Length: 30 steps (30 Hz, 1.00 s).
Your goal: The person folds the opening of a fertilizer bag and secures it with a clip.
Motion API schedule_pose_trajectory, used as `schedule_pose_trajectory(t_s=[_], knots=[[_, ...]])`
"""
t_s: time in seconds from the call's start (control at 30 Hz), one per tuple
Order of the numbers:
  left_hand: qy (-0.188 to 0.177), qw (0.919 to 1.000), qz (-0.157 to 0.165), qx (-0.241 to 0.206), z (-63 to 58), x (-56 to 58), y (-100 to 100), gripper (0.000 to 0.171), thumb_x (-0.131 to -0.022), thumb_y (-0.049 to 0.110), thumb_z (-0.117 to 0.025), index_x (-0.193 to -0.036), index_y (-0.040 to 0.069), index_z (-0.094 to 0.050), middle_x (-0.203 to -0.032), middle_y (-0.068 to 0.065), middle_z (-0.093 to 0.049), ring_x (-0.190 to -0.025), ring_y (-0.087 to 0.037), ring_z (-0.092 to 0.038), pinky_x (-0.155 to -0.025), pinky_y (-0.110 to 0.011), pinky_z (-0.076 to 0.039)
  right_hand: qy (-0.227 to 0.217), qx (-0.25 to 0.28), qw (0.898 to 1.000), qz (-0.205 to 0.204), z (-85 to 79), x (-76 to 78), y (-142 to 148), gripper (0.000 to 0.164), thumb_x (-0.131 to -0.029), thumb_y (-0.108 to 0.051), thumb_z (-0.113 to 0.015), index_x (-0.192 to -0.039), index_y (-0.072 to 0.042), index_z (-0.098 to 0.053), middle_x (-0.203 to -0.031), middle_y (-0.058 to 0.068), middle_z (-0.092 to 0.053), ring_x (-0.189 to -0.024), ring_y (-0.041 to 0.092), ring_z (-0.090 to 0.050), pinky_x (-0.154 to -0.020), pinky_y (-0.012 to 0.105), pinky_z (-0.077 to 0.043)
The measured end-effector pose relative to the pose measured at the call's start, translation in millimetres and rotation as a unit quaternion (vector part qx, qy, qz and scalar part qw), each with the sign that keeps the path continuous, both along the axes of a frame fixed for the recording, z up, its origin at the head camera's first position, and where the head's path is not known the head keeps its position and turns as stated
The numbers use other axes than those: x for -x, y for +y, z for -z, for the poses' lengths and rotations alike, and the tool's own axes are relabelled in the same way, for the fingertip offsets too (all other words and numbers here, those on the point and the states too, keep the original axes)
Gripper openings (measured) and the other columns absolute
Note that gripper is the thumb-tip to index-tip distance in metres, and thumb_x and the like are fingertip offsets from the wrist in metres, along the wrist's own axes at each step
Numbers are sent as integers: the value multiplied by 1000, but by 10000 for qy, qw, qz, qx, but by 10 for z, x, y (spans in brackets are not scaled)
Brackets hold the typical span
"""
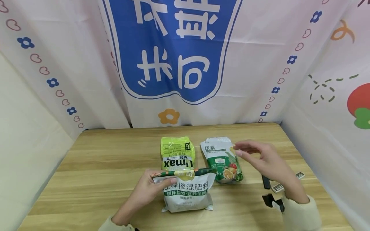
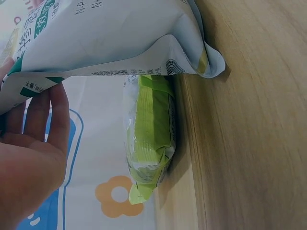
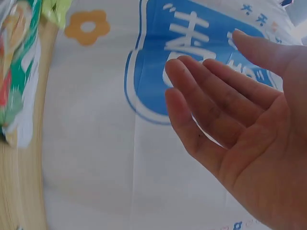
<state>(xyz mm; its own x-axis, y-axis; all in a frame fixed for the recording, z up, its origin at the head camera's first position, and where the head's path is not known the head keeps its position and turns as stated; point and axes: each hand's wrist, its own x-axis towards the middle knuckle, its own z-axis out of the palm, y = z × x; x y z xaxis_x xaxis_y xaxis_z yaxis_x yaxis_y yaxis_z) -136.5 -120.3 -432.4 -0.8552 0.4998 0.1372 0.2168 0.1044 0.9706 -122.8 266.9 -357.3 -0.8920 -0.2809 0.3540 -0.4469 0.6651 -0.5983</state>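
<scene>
A white fertilizer bag with green print stands near the front of the table, its dark green top edge folded over. My left hand grips that top at its left end, thumb in front; in the left wrist view, fingers show behind the bag. Just beyond is a lime-green bag, partly hidden by the white one. To its right lies a white and green bag with fruit pictures. Over that bag's right side hovers my right hand, fingers loosely bent; the right wrist view shows its palm holding nothing.
Right of the bags, partly behind my right forearm, lie a black item, a black strip and small white ridged pieces. A printed cloth hangs behind the wooden table.
</scene>
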Motion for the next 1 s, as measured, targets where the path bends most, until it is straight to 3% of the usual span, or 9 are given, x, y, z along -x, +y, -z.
schedule_pose_trajectory(t_s=[0.13, 0.4, 0.7, 0.87, 1.0], knots=[[17, 10000, -29, 10, -8, 0, 1, 13, -97, 13, -75, -90, 1, -78, -78, -12, -78, -54, 1, -48, -45, -20, -38, -3, -159, 9989, 434, 5, 51, 138, 22, -103, -17, -69, -123, -10, -74, -116, 7, -80, -96, 3, -72, -80, 20, -59], [-107, 9998, -71, 146, -15, 8, -8, 14, -97, 16, -75, -98, 2, -80, -92, -12, -82, -63, -2, -64, -52, -20, -48, -361, -157, 9937, 1051, 64, 120, 483, 28, -105, -24, -67, -127, -8, -72, -120, 12, -78, -96, -16, -62, -82, 11, -54], [-131, 9998, -29, 141, -12, 11, -10, 15, -97, 16, -76, -96, 2, -80, -93, -12, -82, -68, -4, -69, -56, -20, -51, -561, -413, 9893, 1281, 213, 268, 943, 31, -104, -23, -68, -125, 0, -71, -115, 21, -78, -88, -15, -61, -76, 12, -54], [-90, 10000, 10, 27, -5, 7, -6, 14, -97, 14, -75, -94, 0, -79, -91, -14, -82, -62, 0, -62, -51, -18, -45, -930, -545, 9848, 1358, 315, 341, 1170, 36, -104, -25, -68, -125, 4, -70, -115, 23, -77, -87, -12, -61, -73, 18, -56], [-207, 9998, -25, 63, -17, 6, -17, 17, -97, 16, -76, -100, 0, -80, -96, -13, -82, -69, -2, -68, -56, -19, -50, -1197, -632, 9797, 1480, 430, 370, 1298, 40, -104, -28, -68, -125, 6, -69, -115, 24, -76, -87, -10, -60, -72, 20, -56]])
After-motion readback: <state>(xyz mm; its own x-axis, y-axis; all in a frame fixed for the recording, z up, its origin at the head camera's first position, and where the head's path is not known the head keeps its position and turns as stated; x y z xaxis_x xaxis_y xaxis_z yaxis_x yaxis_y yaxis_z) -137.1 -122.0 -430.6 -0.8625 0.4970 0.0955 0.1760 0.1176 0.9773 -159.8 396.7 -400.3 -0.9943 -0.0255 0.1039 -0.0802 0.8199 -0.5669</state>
